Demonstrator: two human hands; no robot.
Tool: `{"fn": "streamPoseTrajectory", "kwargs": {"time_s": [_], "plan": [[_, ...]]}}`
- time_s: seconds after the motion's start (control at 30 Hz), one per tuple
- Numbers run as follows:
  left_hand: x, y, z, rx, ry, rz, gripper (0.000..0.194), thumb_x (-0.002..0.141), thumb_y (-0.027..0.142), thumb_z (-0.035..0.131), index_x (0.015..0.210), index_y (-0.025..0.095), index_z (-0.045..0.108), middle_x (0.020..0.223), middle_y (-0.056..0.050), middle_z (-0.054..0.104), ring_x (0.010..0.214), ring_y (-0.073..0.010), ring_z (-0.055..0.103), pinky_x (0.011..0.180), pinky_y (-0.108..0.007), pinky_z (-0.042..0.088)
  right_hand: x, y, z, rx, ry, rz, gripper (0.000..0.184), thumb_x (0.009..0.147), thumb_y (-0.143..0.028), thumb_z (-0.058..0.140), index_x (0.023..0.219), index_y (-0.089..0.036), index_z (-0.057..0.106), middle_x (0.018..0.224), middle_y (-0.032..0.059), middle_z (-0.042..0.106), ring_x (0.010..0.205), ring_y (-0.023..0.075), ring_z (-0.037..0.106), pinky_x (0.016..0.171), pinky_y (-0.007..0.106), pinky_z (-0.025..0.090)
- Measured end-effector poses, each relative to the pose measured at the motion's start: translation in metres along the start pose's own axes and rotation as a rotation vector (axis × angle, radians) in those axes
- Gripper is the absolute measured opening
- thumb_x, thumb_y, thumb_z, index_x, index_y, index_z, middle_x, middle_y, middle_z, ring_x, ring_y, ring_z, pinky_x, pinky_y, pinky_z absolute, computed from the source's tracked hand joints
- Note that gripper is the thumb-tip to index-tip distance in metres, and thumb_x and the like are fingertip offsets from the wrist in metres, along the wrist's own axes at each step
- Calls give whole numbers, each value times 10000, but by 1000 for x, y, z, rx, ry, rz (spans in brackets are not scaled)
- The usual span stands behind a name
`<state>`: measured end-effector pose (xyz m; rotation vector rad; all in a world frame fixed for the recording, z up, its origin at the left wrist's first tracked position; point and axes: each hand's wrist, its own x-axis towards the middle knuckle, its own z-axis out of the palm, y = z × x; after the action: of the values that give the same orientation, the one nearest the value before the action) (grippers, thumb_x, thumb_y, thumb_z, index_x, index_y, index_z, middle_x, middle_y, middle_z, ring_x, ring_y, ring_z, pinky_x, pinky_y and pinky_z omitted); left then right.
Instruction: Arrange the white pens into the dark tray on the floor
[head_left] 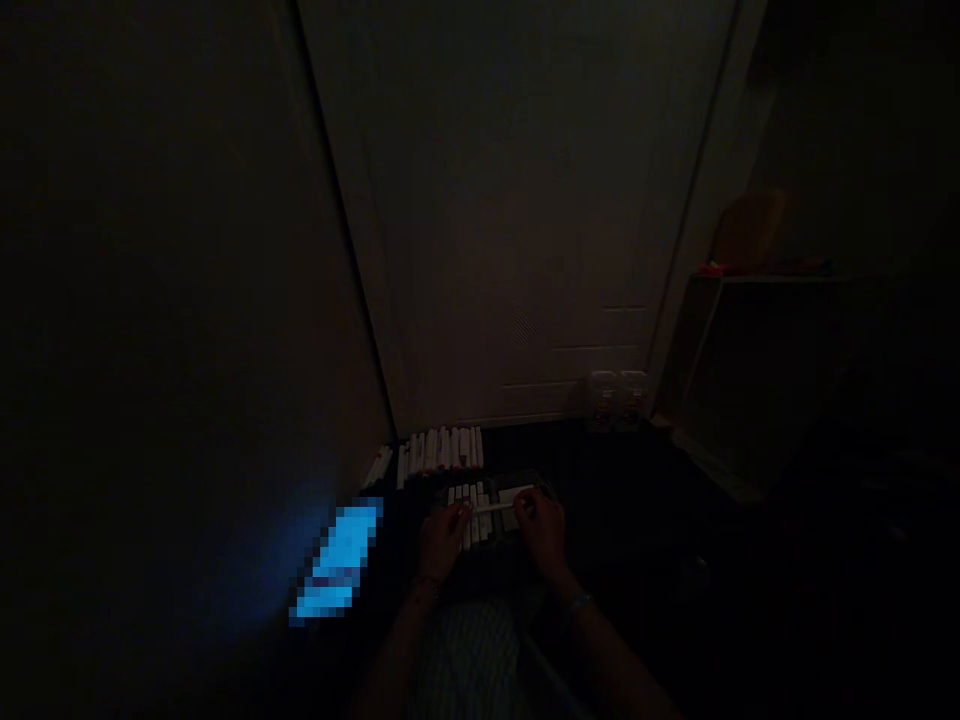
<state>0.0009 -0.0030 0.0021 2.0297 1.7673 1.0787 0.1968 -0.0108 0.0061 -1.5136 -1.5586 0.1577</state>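
The scene is very dark. Between my two hands a slim white marker (493, 507) lies crosswise, one end in each hand. My left hand (444, 535) pinches its left end with closed fingers. At its right end the fingertips of my right hand (541, 525) are closed on it. Below the marker is a dark case (493, 530) with several white sticks (474, 532), which look like markers, in its left part. A pale flat piece (508, 518) shows in its right part, partly covered by my right hand.
Several white markers (442, 450), some with reddish ends, lie in a row against the wall. A glowing blue, pixelated screen (341, 560) is at left. Two clear containers (616, 402) stand by the wall at right, near a cabinet (765, 350) with an orange object (750, 228) on top.
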Motion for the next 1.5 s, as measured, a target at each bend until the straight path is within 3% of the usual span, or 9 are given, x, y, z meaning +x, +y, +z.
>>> {"fn": "streamPoseTrajectory", "kwargs": {"time_s": [0.37, 0.73, 1.07, 1.5], "plan": [[0, 3, -1, -1, 45, 10, 369, 832, 468, 374, 885, 219, 642, 843, -29, 661, 780, -142, 595, 709, -233, 415, 0, -5, -7, 36, -28, -11, 238, 837, -425, 477, 881, -228, 603, 803, -15, 661, 703, 123, 575, 752, 242, 307], [0, 1, -1, 16, 40, 19, 382, 830, 470, 380, 906, 213, 653, 810, -29, 662, 749, -138, 590, 685, -233, 413, 0, -3, -4, 18, -14, -6, 236, 826, -424, 494, 884, -224, 606, 819, -7, 661, 728, 131, 580, 768, 250, 308], [0, 1, 1, -12, 18, 9, 370, 834, 457, 376, 927, 214, 639, 877, -36, 671, 799, -141, 601, 703, -233, 421, 0, -4, -5, 21, -17, 0, 289, 821, -474, 486, 897, -218, 598, 827, 14, 661, 755, 152, 583, 751, 256, 324], [0, 0, 0, 42, 11, 15, 387, 838, 474, 365, 897, 217, 649, 858, -36, 662, 792, -144, 592, 724, -247, 411, -1, -1, -1, 13, -6, -32, 215, 865, -384, 441, 879, -219, 577, 832, -5, 654, 771, 131, 577, 773, 252, 293]]}}
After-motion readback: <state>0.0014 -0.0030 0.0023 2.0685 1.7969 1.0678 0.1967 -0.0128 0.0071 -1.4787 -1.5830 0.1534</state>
